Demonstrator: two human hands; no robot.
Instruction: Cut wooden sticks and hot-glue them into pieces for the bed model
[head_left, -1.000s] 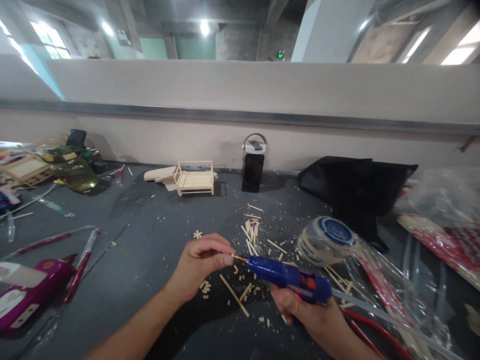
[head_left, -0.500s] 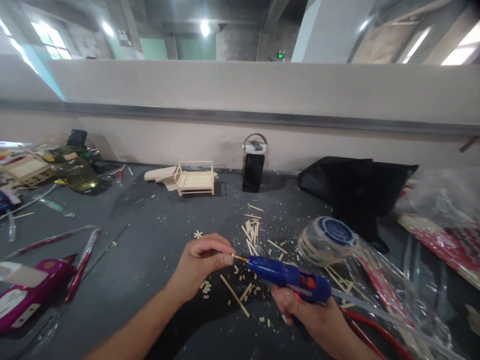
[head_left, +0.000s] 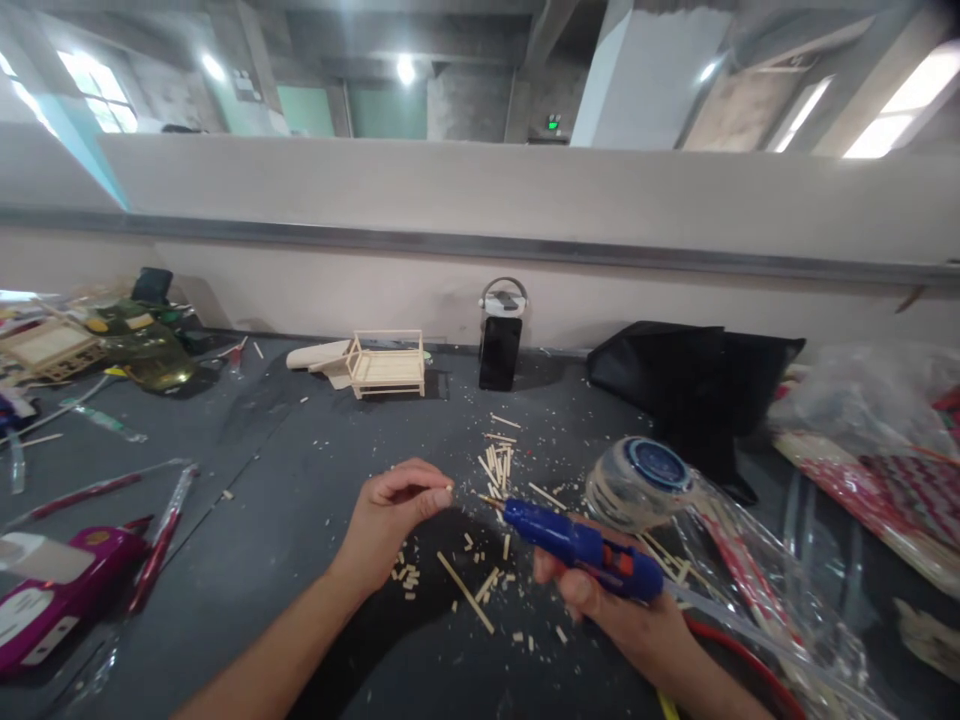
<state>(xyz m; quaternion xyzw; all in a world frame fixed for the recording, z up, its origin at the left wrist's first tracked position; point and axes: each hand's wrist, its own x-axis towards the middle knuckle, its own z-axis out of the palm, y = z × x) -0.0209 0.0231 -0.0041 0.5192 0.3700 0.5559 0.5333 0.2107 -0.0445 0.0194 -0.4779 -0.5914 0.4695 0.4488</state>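
My left hand (head_left: 394, 515) pinches a tiny pale wooden piece (head_left: 449, 489) between thumb and fingertips. Wrapped round the handle of a blue glue gun (head_left: 581, 550) is my right hand (head_left: 615, 600). The gun's metal nozzle points left, a short gap away from the small piece. Cut wooden sticks (head_left: 497, 465) lie behind the nozzle, and short offcuts (head_left: 407, 575) and a longer stick (head_left: 465, 592) lie below the hands. A small wooden bench-like frame (head_left: 388, 365) stands farther back.
A phone (head_left: 500, 353) leans upright near the back wall. On the right are a clear plastic jar (head_left: 637, 485), a black bag (head_left: 690, 380) and plastic-wrapped sticks (head_left: 862, 490). At left lie a magenta device (head_left: 75, 590), red wrapped tools (head_left: 161, 540) and a yellowish bottle (head_left: 154, 350).
The glue gun's nozzle has come away from the small piece, leaving a gap. My left hand has shifted slightly left and up, and the view has tilted a little.
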